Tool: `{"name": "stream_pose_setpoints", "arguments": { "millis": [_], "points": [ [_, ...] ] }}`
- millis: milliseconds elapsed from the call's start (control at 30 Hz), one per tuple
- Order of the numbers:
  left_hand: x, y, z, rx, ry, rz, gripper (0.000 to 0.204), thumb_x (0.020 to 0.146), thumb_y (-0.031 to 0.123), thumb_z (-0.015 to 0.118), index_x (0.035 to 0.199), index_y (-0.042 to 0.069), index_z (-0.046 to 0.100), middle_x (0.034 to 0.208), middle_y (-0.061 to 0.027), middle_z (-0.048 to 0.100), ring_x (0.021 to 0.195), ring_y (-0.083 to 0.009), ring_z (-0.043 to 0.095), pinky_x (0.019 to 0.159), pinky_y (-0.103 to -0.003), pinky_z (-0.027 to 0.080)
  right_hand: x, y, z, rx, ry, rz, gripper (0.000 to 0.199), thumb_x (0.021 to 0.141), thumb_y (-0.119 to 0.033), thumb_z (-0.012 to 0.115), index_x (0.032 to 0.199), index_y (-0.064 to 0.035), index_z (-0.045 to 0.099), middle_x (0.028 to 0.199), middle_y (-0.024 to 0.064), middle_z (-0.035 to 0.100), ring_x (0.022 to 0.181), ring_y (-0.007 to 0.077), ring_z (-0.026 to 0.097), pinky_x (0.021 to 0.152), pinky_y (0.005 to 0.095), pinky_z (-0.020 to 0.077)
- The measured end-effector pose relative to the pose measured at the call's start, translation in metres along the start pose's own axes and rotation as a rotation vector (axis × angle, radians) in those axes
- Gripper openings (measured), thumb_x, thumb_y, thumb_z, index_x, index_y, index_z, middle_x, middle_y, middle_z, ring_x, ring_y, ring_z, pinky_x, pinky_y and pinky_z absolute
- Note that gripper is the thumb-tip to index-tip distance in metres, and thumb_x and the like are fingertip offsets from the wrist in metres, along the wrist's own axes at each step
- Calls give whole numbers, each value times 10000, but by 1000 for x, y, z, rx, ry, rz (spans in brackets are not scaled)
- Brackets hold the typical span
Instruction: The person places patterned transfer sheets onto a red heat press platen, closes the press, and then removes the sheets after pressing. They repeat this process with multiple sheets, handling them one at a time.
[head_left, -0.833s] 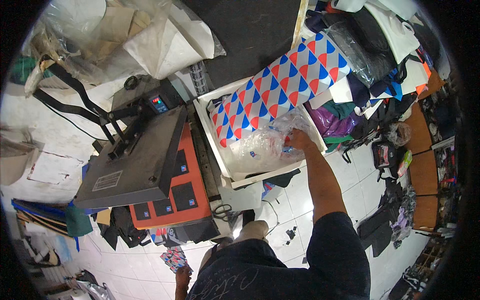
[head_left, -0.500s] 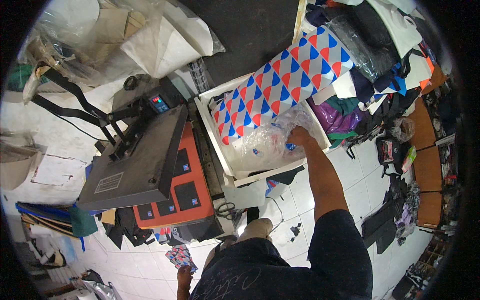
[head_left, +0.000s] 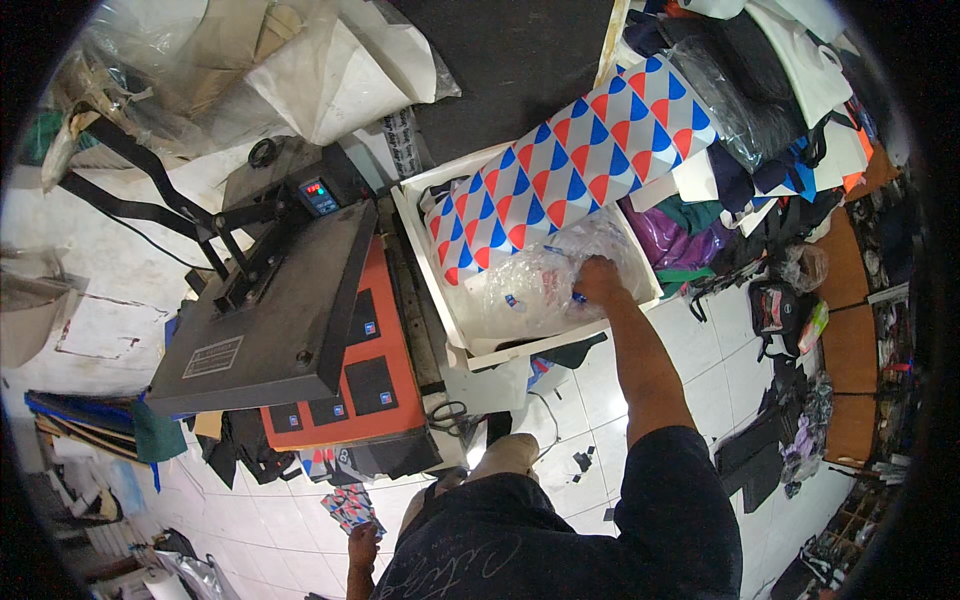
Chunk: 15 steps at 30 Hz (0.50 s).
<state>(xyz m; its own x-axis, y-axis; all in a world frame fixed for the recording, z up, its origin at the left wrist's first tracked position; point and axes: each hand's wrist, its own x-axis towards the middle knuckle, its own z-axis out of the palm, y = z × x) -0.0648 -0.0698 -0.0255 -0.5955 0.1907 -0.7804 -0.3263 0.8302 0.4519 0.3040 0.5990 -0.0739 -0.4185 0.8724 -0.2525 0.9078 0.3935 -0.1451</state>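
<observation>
My right hand (head_left: pixel 600 280) reaches into a white box (head_left: pixel 455 325), its fingers curled down on a crumpled clear plastic bag (head_left: pixel 535 285). A bit of blue shows at its fingertips; what they grip is hard to make out. Over the far part of the box lies a sheet (head_left: pixel 570 165) patterned in red, blue and grey. Low in the view, my left hand (head_left: pixel 363 545) is closed on a bunch of patterned pieces (head_left: pixel 350 508) in the same colours. A heat press (head_left: pixel 265 310) stands left of the box, its plate raised over an orange pad (head_left: pixel 385 345) bearing several black patches (head_left: pixel 372 384).
Scissors (head_left: pixel 447 415) lie by the press's near corner. A heap of fabric and bags (head_left: pixel 690 235) sits right of the box. A small black bag (head_left: pixel 778 318) and dark scraps (head_left: pixel 583 462) are on the white tiled floor. Paper and plastic (head_left: pixel 330 85) cover the far left.
My right hand has shifted slightly within the box, still at the plastic bag. The left hand still has the patterned pieces. The whole view has moved a little.
</observation>
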Motion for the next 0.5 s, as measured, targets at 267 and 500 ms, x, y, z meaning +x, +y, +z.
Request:
{"name": "stream_pose_setpoints", "arguments": {
  "millis": [267,500],
  "points": [
    [-1,0,1,12,7,-9,340,871,261,630,1080,-5,595,848,-103,642,692,-168,613,526,-284,467,0,4,0,30,-57,120,701,686,-495,735,1176,-31,546,1169,191,607,1087,340,588,923,492,439],
    [-1,-1,6,77,4,-8,285,872,232,618,1048,7,614,837,-79,645,683,-155,611,530,-284,462,-11,-1,-9,45,63,30,585,714,-414,759,1128,-43,577,1059,167,619,1025,339,602,893,468,455]
  ]
}}
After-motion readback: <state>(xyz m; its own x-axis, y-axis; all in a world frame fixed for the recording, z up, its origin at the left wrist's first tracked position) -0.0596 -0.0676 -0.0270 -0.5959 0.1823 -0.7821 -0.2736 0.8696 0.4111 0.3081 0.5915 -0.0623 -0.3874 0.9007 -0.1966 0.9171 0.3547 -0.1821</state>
